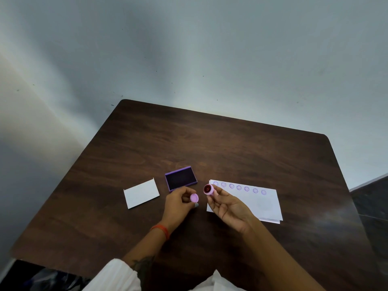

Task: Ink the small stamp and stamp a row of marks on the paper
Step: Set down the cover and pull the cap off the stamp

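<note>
My right hand (227, 205) holds a small pink stamp (209, 190) by its body, its dark red inked face turned to the left. My left hand (178, 203) pinches the stamp's round pink cap (194, 198) just left of it; cap and stamp are apart. An open purple ink pad (181, 178) lies on the table behind my left hand. The white paper (258, 202) lies to the right, partly under my right hand, with a row of several faint purple marks (239, 187) along its far edge.
A white card, perhaps the pad's lid (141, 193), lies left of the ink pad. The dark wooden table (210, 143) stands against a pale wall, with its left and far edges close by. A darker floor shows at the far right.
</note>
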Tool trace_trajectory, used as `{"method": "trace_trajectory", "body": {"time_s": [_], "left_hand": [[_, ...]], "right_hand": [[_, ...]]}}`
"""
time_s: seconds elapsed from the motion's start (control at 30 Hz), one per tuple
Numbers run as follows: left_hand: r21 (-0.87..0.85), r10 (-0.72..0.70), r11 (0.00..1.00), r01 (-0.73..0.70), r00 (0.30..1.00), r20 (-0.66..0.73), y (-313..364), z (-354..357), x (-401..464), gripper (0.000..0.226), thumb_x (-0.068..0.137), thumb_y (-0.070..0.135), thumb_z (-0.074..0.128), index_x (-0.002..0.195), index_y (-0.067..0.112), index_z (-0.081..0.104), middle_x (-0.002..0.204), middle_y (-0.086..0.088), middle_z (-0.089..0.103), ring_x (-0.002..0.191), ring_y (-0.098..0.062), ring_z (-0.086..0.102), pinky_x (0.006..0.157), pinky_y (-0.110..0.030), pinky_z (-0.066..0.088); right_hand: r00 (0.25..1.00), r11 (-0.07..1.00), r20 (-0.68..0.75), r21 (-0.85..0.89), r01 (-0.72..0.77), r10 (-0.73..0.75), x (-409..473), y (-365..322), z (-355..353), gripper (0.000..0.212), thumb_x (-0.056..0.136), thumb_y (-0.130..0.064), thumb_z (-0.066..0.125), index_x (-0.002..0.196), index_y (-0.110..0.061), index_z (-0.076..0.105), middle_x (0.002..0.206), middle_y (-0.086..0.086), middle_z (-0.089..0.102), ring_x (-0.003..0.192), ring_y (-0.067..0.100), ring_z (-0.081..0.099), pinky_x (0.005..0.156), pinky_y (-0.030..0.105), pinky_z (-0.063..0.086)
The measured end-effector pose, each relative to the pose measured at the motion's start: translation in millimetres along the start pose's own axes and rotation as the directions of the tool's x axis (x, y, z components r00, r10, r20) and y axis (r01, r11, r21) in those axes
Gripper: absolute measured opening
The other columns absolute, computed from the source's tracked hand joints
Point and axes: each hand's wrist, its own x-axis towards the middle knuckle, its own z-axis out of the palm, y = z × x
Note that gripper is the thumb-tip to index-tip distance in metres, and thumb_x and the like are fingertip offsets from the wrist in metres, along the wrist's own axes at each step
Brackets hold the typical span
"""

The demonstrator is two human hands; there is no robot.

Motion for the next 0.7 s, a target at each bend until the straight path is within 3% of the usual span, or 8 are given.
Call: {"method": "trace_trajectory", "body": {"time_s": [0.27, 0.43, 0.57, 0.7], "left_hand": [[0.170, 0.094, 0.981, -0.091, 0.995, -0.012, -14, 4, 4, 0.030, 0.071, 0.008, 0.076, 0.098, 0.017, 0.066, 0.105, -0.002, 0.063, 0.087, -0.010, 0.057, 0.071, -0.012, 0.045], [0.212, 0.169, 0.964, -0.161, 0.985, -0.020, -16, 1, 3, 0.038, 0.070, 0.016, 0.078, 0.106, 0.019, 0.064, 0.109, 0.000, 0.062, 0.088, -0.008, 0.056, 0.075, -0.011, 0.044], [0.291, 0.215, 0.942, -0.165, 0.965, -0.148, -19, -7, 4, 0.033, 0.076, 0.025, 0.074, 0.107, 0.021, 0.063, 0.112, 0.001, 0.061, 0.101, -0.011, 0.053, 0.085, -0.021, 0.044], [0.468, 0.331, 0.869, -0.161, 0.893, -0.306, -24, -22, 11, 0.042, 0.071, 0.026, 0.077, 0.109, 0.017, 0.064, 0.113, -0.006, 0.064, 0.105, -0.023, 0.055, 0.086, -0.031, 0.040]], "right_hand": [[0.999, 0.999, -0.017, 0.018, 0.041, -0.040, -2, -3, 6, 0.023, 0.064, 0.005, 0.065, 0.086, -0.002, 0.068, 0.089, 0.018, 0.075, 0.083, 0.025, 0.072, 0.063, 0.030, 0.061], [0.998, 0.995, 0.001, -0.082, 0.062, -0.062, 0, -6, 7, 0.029, 0.068, -0.001, 0.064, 0.093, -0.011, 0.072, 0.091, 0.007, 0.076, 0.079, 0.013, 0.071, 0.067, 0.022, 0.059], [0.998, 0.995, 0.018, -0.074, 0.067, -0.066, 3, -8, 7, 0.025, 0.066, 0.003, 0.063, 0.086, -0.007, 0.074, 0.091, 0.010, 0.076, 0.082, 0.016, 0.072, 0.065, 0.023, 0.059], [0.996, 0.994, 0.015, -0.069, 0.088, -0.088, 6, -9, 11, 0.017, 0.067, 0.003, 0.064, 0.078, -0.005, 0.073, 0.091, 0.014, 0.076, 0.086, 0.021, 0.072, 0.063, 0.025, 0.059]]}}
